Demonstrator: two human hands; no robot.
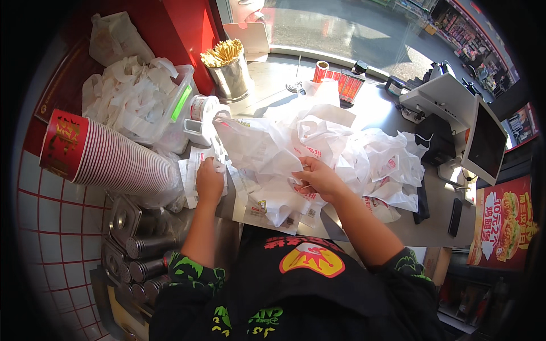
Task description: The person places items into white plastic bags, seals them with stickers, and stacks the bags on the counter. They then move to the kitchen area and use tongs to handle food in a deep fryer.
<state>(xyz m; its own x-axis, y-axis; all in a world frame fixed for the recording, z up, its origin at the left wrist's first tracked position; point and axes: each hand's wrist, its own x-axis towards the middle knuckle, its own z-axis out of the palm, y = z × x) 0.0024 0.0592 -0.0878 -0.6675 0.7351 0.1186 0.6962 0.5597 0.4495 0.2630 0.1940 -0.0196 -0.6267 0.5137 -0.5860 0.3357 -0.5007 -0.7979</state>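
Note:
Several white plastic carrier bags point(315, 140) with red print are heaped on the metal counter before me. My right hand point(320, 178) pinches the edge of a translucent white bag point(264, 145) between thumb and fingers. At the left, my left hand point(209, 181) is closed on a whitish strip, perhaps a bag handle or receipt paper, over printed receipt slips point(194, 170); its fingertips are partly hidden. A small white printer or dispenser point(197, 130) stands just beyond that hand. Under the bags near my body lies a brown paper bag point(251, 215) with print.
A stack of red paper buckets point(106, 153) leans at the left, below a clear bin point(185, 81) of white bags. Metal shakers point(149, 247) stand lower left. Behind are a metal canister point(230, 81) and a sticker roll point(320, 71). A monitor point(486, 140) and phone point(455, 217) are at right.

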